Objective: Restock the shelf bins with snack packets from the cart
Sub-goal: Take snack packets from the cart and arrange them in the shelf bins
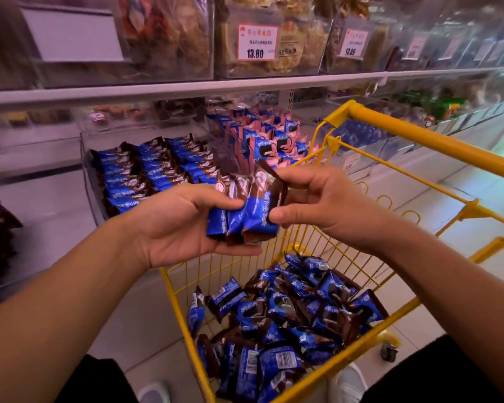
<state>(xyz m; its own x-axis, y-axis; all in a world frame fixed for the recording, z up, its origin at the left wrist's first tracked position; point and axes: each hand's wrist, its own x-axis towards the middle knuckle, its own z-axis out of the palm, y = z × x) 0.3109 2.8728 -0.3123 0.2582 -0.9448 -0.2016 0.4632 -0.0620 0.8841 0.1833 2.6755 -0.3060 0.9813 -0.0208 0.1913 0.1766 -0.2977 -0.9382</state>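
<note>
Now, your stock:
Left hand [169,225]: fingers grip blue-and-brown foil snack packets [242,210], upright.
Right hand [312,202]: fingers pinch the outermost packet.
Clear bin [86,158]: ahead-left, nearer left hand.

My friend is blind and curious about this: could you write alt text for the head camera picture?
Both hands hold a small stack of blue-and-brown snack packets above a yellow cart full of loose matching packets: left hand, right hand. Behind, a clear shelf bin holds neat rows of the same packets.
</note>
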